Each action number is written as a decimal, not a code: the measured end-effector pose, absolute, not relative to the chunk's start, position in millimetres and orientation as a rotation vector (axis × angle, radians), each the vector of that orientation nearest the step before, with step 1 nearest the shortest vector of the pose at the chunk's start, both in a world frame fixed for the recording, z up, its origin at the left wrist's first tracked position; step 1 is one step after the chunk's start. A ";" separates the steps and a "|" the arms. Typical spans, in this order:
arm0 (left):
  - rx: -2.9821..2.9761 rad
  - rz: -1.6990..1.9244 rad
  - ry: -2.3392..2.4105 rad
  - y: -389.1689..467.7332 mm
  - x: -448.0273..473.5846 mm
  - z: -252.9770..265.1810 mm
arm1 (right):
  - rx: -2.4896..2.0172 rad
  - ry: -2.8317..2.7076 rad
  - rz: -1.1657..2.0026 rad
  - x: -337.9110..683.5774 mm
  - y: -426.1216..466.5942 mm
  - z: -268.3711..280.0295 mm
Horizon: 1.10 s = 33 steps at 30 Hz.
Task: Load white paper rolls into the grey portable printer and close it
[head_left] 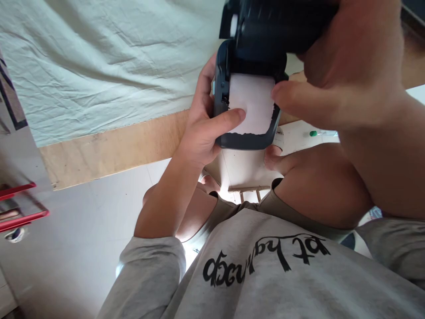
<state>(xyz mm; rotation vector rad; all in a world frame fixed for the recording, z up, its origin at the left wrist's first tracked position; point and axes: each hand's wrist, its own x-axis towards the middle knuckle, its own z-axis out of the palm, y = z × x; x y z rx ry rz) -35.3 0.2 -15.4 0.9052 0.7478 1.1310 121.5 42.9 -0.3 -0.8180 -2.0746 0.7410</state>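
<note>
A dark portable receipt printer (247, 141) is held in front of me at the top centre, its black lid (275, 26) swung up. White paper (254, 97) lies across its lower half and has a ragged bottom edge. Around the printer's left side wraps my left hand (207, 126), thumb pressing on the paper. My right hand (348, 66) grips the raised lid from the right, and its thumb reaches the paper's right edge. The fingers of that hand are mostly hidden behind the lid, and the lid looks slightly blurred.
A pale green sheet (116, 62) covers a surface with a wooden edge (116, 153) beyond the printer. Red rails (25, 220) stand at the left. Below are my legs, the light tiled floor (86, 221), a small wooden frame (249, 189) and a green cap (313, 133).
</note>
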 end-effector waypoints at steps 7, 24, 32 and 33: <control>0.827 1.213 0.636 -3.8 -32.2 -11.7 | -0.853 -1.968 0.792 109.0 23.1 11.9; 0.748 1.201 0.750 -6.6 -27.4 -5.0 | -1.051 -2.265 0.755 118.0 28.4 0.6; 0.647 1.114 0.714 1.6 -36.7 -20.3 | -1.113 -2.249 0.587 122.0 24.9 4.1; 0.645 1.114 0.694 2.0 -37.9 -21.0 | -1.117 -2.259 0.619 122.2 25.2 4.0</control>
